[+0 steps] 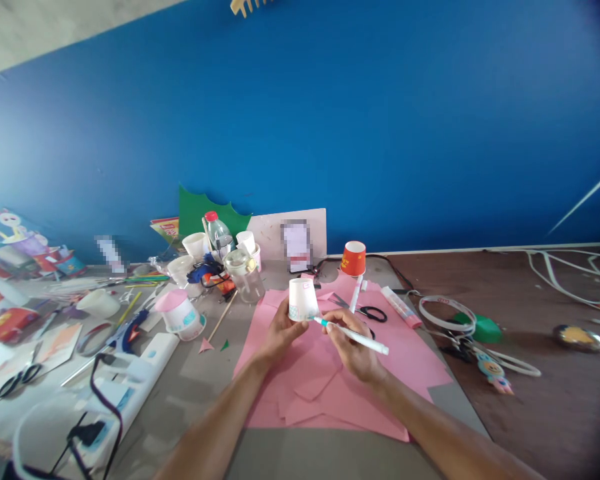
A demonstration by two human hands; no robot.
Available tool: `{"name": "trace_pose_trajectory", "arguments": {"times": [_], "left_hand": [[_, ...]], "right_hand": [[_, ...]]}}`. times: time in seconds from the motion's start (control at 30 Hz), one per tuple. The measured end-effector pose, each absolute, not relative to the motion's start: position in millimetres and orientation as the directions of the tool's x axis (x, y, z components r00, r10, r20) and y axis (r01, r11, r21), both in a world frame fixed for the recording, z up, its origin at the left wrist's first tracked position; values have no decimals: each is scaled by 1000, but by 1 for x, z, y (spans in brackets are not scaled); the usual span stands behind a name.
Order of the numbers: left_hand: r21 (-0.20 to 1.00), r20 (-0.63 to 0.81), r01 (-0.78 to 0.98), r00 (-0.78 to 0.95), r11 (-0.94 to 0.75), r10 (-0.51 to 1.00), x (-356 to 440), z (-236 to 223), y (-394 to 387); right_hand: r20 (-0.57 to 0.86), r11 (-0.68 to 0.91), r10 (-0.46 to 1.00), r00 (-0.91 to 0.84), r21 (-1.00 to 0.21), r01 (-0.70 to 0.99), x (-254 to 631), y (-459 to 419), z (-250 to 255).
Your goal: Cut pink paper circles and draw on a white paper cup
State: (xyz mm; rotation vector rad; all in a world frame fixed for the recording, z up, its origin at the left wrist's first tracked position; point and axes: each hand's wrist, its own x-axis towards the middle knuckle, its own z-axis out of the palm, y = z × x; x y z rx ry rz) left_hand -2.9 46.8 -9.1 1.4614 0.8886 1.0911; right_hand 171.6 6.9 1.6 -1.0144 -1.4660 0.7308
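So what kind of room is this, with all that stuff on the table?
Probably a craft or art room. Pink paper sheets and scissors lie on the table, and the left hand holds an upturned paper cup while the right hand holds a marker.

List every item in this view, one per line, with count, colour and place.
paper cup: one, white, upside down in the left hand
marker pen: one, white with teal tip, in the right hand, tip at the cup
pink paper: several sheets, pink, on the table under both hands
red cup: one, red, upside down beyond the pink paper
scissors: one pair, black handles, on the pink paper
glue stick: one, white and pink, right of the scissors
water bottle: one, clear with red cap, among the white cups by the wall
power strip: one, white, at left
left hand: grip shut on the cup
right hand: grip shut on the pen
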Motion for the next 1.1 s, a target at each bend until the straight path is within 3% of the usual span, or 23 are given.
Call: {"name": "trace_pose_trajectory", "arguments": {"times": [1.1], "left_hand": [[988,152,-39,270,-147,951,0,-7,46]], "right_hand": [[421,397,904,74,-892,217,170,10,-4]]}}
